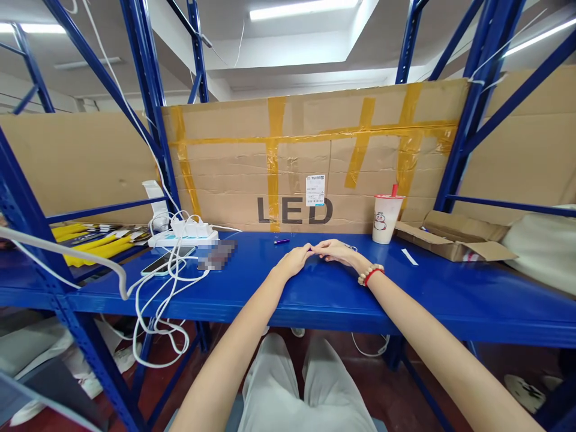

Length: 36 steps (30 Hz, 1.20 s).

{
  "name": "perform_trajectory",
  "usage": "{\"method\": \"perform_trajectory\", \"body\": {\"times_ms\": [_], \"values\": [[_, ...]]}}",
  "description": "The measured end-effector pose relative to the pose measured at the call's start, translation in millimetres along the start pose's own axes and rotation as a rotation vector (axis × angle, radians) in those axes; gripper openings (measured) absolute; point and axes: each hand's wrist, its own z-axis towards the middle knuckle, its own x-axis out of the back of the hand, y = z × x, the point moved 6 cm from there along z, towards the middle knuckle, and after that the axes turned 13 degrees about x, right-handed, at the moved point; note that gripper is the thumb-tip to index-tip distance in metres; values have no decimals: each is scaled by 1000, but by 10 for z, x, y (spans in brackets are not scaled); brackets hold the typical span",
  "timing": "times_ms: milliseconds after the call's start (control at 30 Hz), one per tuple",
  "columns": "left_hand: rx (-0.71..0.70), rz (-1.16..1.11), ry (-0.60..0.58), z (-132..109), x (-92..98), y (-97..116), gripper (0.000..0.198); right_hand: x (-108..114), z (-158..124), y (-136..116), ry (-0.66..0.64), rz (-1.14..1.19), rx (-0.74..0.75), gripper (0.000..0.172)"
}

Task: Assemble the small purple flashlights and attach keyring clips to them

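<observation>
My left hand (294,261) and my right hand (335,251) meet fingertip to fingertip above the blue shelf top (252,282). Both are closed in a pinch around a small dark purple piece (310,249), mostly covered by the fingers, so its kind is unclear. Just left of my hands lies a short purple stick (281,241), which looks like a pen or pen cap. A beaded bracelet and a red cord (372,275) circle my right wrist. Something thin and pale (351,247) shows behind my right hand, too small to make out.
A lidded drink cup (387,221) with a red straw stands back right, near a white paper strip (409,257) and an open cardboard box (454,240). At left are a power strip (184,239), a phone (167,261) and tangled white cables (155,324) hanging over the edge. Blue posts flank the shelf.
</observation>
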Motion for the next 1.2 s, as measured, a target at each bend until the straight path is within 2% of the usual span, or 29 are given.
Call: {"method": "perform_trajectory", "body": {"times_ms": [133, 333, 500, 600, 700, 900, 1067, 1200], "values": [[13, 54, 15, 5, 2, 7, 22, -27, 16, 35, -37, 36, -24, 46], [87, 120, 35, 17, 38, -2, 28, -38, 48, 36, -29, 68, 2, 47], [119, 153, 108, 33, 126, -12, 30, -55, 91, 19, -13, 216, 42, 47], [142, 154, 128, 57, 145, -41, 32, -38, 127, 45, 3, 218, 47, 46], [155, 121, 125, 95, 136, -90, 32, 13, 156, 62, 45, 113, 94, 49], [198, 125, 147, 164, 136, -192, 33, 27, 202, -45, 64, -81, 327, 52], [167, 234, 88, 191, 72, -188, 29, 60, 172, -192, 95, -506, 473, 26], [170, 266, 81, 222, 57, -203, 27, 53, 123, -282, 86, -707, 505, 16]]}}
